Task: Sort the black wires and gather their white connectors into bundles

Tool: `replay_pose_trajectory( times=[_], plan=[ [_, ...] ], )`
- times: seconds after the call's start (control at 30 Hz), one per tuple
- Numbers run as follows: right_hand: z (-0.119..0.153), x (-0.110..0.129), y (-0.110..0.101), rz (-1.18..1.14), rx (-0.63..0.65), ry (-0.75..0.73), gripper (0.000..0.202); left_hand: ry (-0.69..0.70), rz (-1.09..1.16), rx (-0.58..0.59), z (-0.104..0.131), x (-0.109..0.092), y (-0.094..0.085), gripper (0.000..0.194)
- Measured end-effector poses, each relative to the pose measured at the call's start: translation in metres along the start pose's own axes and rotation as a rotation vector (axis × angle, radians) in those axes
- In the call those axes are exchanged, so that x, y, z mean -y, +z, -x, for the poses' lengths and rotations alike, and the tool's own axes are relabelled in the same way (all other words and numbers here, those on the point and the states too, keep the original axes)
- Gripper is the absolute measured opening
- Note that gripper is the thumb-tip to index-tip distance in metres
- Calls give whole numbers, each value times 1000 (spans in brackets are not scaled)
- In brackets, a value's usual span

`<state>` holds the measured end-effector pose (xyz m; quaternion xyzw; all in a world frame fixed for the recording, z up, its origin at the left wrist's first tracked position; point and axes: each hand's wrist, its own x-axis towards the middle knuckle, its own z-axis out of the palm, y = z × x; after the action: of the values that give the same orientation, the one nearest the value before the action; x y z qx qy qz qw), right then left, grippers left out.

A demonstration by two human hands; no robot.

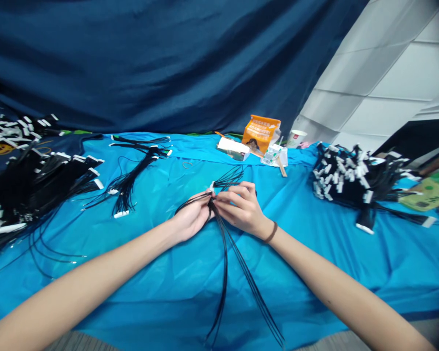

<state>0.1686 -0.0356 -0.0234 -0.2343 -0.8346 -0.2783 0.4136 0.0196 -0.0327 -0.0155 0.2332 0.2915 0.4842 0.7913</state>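
Note:
My left hand (193,217) is closed around a bundle of thin black wires (225,263) in the middle of the view. A small white connector (212,186) shows just above the fingertips. My right hand (243,207) pinches at the same wires beside it, thumb and fingers drawn together, with a brown band around the wrist. Some wires loop up past the connector, and long loose ends hang down toward the front edge. The exact grip at the fingertips is partly hidden.
Piles of black wires with white connectors lie at the left (51,180) and right (346,175). A smaller wire bunch (131,180) rests on the blue sheet (161,287). Behind are an orange bag (260,134), a white box (232,147), a paper cup (297,138) and a dark curtain (149,63).

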Motion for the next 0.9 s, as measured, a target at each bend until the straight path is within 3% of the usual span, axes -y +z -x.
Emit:
replay_pose_trajectory(
  times=[0.43, 0.9],
  plan=[
    [3, -5, 0, 63, 84, -142, 11, 58, 23, -20, -6, 5, -3, 23],
    [1, 1, 3, -32, 51, 34, 7, 8, -4, -11, 0, 0, 4, 22]
  ],
)
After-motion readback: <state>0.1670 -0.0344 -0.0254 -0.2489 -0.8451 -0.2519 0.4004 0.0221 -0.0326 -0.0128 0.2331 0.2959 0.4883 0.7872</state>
